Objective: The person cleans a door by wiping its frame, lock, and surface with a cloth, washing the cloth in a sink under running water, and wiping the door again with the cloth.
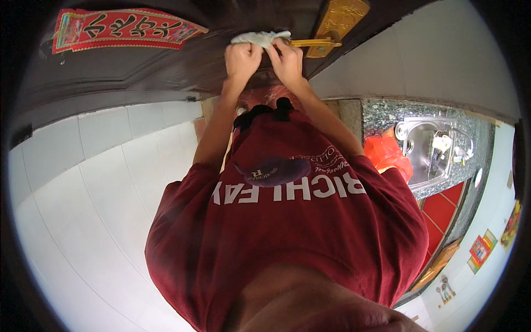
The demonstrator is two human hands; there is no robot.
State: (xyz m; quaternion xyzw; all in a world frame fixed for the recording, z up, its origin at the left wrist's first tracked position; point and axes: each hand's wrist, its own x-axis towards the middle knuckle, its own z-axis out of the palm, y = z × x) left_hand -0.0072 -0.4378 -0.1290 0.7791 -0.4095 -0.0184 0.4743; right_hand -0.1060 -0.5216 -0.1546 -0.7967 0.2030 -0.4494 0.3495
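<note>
A pale, crumpled cloth (261, 38) is bunched between my two hands in front of a dark door (224, 16). My left hand (242, 60) is curled around the cloth's left and lower side. On the other side, my right hand (287, 62) pinches the cloth between thumb and fingers. Just right of that hand, the gold lever handle (317, 42) sticks out from its ornate gold backplate (340, 20). Whether the cloth or my fingers touch the lever's tip cannot be told.
A red paper strip (128, 29) with writing is stuck on the door at left. White wall tiles (99, 178) run down the left side. On the right, a speckled stone counter (379, 112) holds a steel sink (421, 153) and a red plastic bag (383, 153).
</note>
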